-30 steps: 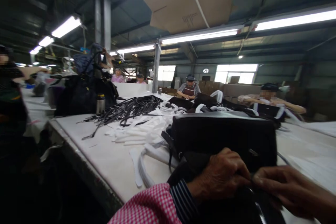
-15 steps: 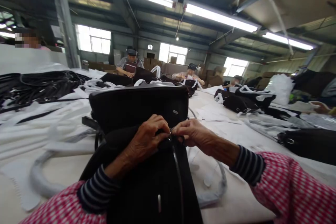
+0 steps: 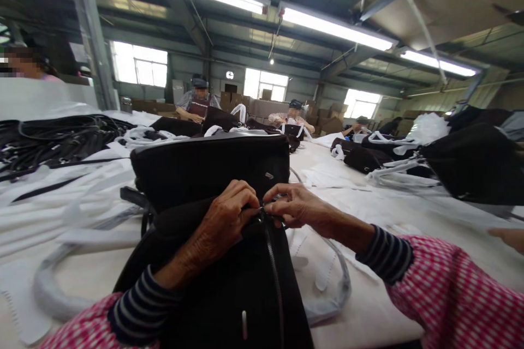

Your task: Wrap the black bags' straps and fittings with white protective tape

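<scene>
A black bag [image 3: 216, 283] lies on the table before me, with a silver zipper [image 3: 275, 272] running down it and a small metal bar [image 3: 244, 324] on its face. My left hand [image 3: 227, 212] and my right hand [image 3: 298, 206] meet at the zipper's upper end. Thumb and fingers of both pinch a small shiny metal piece [image 3: 261, 210] there; its exact kind is hidden by the fingertips. Right behind the hands stands another black bag section [image 3: 208, 169] with a small metal plate [image 3: 269, 175].
White-wrapped handles [image 3: 49, 289] lie on both sides of the bag. Black straps [image 3: 61, 139] are heaped at the left. More black bags [image 3: 477, 163] sit at the right, near another person's hand [image 3: 507, 238]. Several people work across the table [image 3: 347, 202].
My hands stay at the zipper's end, fingers slightly shifted. At the right, a black bag has been raised and moved back, and another person's hand has come into view nearer the front.
</scene>
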### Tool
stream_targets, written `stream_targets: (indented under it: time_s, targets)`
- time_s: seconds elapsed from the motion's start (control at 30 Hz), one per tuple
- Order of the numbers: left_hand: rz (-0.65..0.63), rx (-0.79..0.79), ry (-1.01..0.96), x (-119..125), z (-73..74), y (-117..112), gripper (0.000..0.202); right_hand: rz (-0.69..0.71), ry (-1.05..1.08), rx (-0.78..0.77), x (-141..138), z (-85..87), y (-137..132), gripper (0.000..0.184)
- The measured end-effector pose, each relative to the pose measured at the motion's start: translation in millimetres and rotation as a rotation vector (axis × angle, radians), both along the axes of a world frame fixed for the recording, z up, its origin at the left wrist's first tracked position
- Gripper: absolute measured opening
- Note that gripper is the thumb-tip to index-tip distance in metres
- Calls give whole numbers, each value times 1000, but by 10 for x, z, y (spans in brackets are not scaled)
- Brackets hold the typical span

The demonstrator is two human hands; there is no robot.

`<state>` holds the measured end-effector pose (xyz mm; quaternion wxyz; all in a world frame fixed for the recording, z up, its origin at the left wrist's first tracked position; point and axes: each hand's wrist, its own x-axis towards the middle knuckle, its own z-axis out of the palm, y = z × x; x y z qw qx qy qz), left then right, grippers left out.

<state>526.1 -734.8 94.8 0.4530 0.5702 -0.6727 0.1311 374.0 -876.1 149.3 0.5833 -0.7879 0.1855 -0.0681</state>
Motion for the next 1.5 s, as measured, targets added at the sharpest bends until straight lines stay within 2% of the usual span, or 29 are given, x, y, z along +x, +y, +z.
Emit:
stream_targets:
  time_s: [0.17,0.4,0.57,0.67,0.77,0.9,1.07,1.23,1.5]
  targets:
    - [0,-11,-27,-24,-23,3,19,185,30,-20,14,87,-136,28]
    - [-9,-11,-18,-30,-9,18,18,417,169,-14,213,268,-311,20]
    - [-15,-5,-38,-49,-17,22,18,526,288,-201,299,437,-335,21]
    - [-16,-15,-48,-59,-18,28,17,577,372,-160,287,483,-311,28]
    - [-7,-48,-31,-63,2,46,17,496,355,-27,226,416,-278,30]
    - [-26,-53,-4,-42,44,64,17,307,191,117,134,206,-213,27]
    - [-33,-2,19,8,86,71,16,195,31,199,93,7,-92,25]
    - [-39,0,-17,44,109,102,15,91,-56,217,75,-49,12,22]
    - [-51,-45,-73,30,83,122,15,72,-50,242,54,-66,45,26]
